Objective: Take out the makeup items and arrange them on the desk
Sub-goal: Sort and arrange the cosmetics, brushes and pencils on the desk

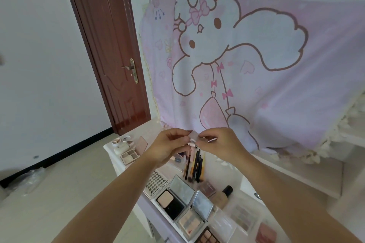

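We hold both hands up above the counter [110, 147], fingers meeting on one small clear case [192, 137]. Our left hand [167, 147] curls its fingers around the case's left side, and our right hand [218, 143] pinches its right side, with a thin pink strip [212, 140] sticking out between those fingers. What the case holds is too small to tell. Below, on the counter, lie a row of dark pencils and brushes [195, 165], an open powder compact [174, 197], an open eyeshadow palette [130, 155], a white pot [122, 147] and a bottle of foundation [224, 195]. A pink cartoon sheet [256, 55] hangs behind, beside a brown door [110, 45].
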{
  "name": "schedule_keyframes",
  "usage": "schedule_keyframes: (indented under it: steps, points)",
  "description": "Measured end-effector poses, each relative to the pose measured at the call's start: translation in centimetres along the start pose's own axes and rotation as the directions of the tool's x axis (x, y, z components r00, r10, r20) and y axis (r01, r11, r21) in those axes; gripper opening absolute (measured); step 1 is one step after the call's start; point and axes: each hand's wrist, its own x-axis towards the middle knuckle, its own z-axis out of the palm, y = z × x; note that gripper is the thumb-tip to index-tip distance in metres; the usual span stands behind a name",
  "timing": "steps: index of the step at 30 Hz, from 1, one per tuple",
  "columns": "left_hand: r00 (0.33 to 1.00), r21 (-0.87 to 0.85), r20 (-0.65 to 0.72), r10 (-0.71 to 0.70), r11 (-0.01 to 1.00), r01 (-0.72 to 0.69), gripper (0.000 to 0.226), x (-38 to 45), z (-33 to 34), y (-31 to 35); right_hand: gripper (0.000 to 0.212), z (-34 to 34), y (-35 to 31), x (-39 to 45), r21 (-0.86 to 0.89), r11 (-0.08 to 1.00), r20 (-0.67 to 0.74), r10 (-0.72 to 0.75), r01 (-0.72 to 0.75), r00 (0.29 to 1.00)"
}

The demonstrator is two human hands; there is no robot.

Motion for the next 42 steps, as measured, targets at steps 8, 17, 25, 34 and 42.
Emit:
schedule_keyframes:
  steps: [8,17,25,34,42]
  points:
    - [0.997,-0.198,0.012,0.070,0.978,-0.066,0.028,0.1,-1.0,-2.0,0.035,2.0,-1.3,0.9,-0.081,0.995,-0.004,0.056,-0.056,0.998]
    - [0.994,-0.264,-0.084,-0.069,0.963,0.044,0.051,-0.2,-1.4,-3.6,0.036,1.5,0.0,1.4,0.300,0.889,0.114,0.326,-0.345,0.939]
    - [0.964,-0.088,-0.084,-0.251,0.966,0.244,0.025,-1.0,0.2,-5.7,0.031,0.3,4.7,-1.6,0.484,0.685,0.116,0.567,-0.545,0.815]
    - [0.784,0.065,-0.025,-0.620,0.781,0.621,0.016,-5.9,3.5,-16.5,0.024,3.6,12.9,-12.8,0.228,0.579,0.198,0.760,-0.783,0.619]
    - [0.545,-0.035,-0.226,-0.808,0.566,0.824,0.021,-11.3,6.0,-23.7,0.027,7.4,17.6,-19.5,0.150,0.369,0.317,0.861,-0.917,0.399]
